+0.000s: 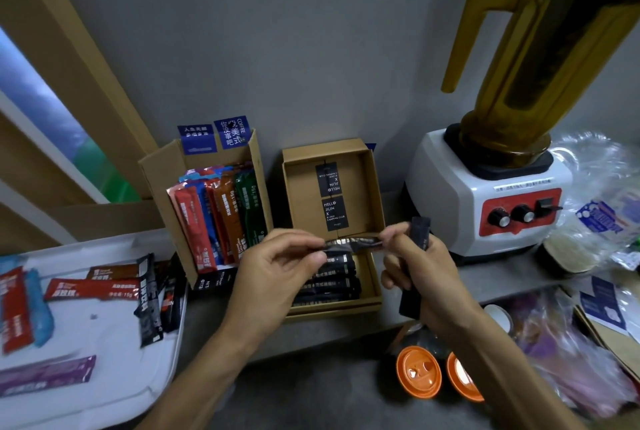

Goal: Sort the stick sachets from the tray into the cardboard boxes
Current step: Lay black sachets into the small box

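1. Two hands meet mid-frame. The left hand (277,270) and the right hand (419,277) each pinch one end of a black stick sachet (349,244), held level between them above the flat cardboard box (375,187).
2. The right hand's curled fingers also grip a second black sachet (419,232), which stands upright through the fist.
3. The flat box lies open on the grey countertop (329,395) at centre frame, with stacked black sachets (332,286) in its near half.
4. Left of it, a taller cardboard box (156,180) stands by the grey wall (294,48), with coloured sachets (214,218) upright inside.
5. The white tray (104,377) fills the lower left and carries loose red, blue, purple and black sachets.
6. A blender (485,187) with a white base and an amber jug stands at the right, with crumpled plastic bags (588,180) beside it. Two orange lids (417,376) lie at the bottom.
7. A wooden window frame (69,48) slants across the upper left.
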